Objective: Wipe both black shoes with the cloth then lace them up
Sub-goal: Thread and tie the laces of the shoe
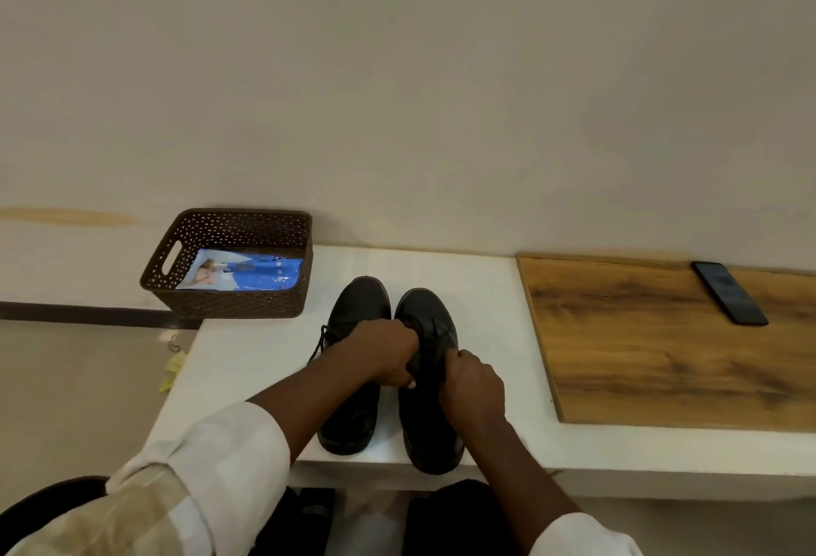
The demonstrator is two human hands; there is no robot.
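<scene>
From the head view, a white ledge [485,290] runs across the lower middle of the frame against a plain wall. Its near edge lies just below the shoe heels, and its left edge drops to the floor at lower left. Bare white surface lies left of the shoes and between them and the wooden board [671,348] at right.

One brown perforated basket [229,304] sits at the ledge's far left corner, overhanging the left edge. In it lies one blue and white packet [247,275].

Two black shoes stand side by side at frame centre, toes toward the wall: the left shoe [357,304] and the right shoe [426,432], its heel at the near edge. The left hand [386,354] and right hand [472,383], fingers curled, both grip the right shoe's laces [435,357]. One dark phone [728,293] lies on the board's far right. No cloth shows.
</scene>
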